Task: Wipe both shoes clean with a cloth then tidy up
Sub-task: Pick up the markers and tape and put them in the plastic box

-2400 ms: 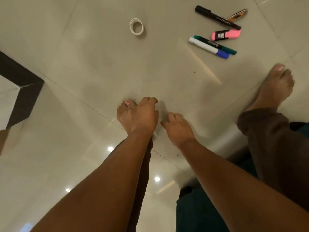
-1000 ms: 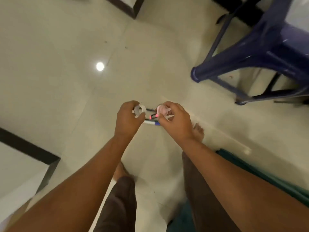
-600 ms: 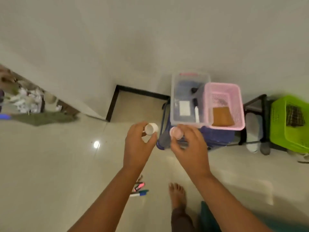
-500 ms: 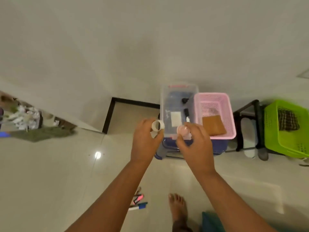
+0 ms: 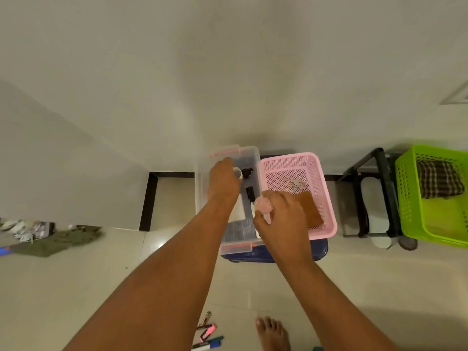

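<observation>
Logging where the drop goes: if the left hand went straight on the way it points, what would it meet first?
Probably the small black item lying in the clear box, just ahead of the left hand and its white roll; depth is unclear.

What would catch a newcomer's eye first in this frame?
The two hands over the storage bins at centre: the left hand holds a small white roll above the clear box, and the right hand grips a pinkish roll where that box meets the pink basket. Next come the bright green basket at far right with a checked cloth inside, and the markers on the floor near the bare foot.
</observation>
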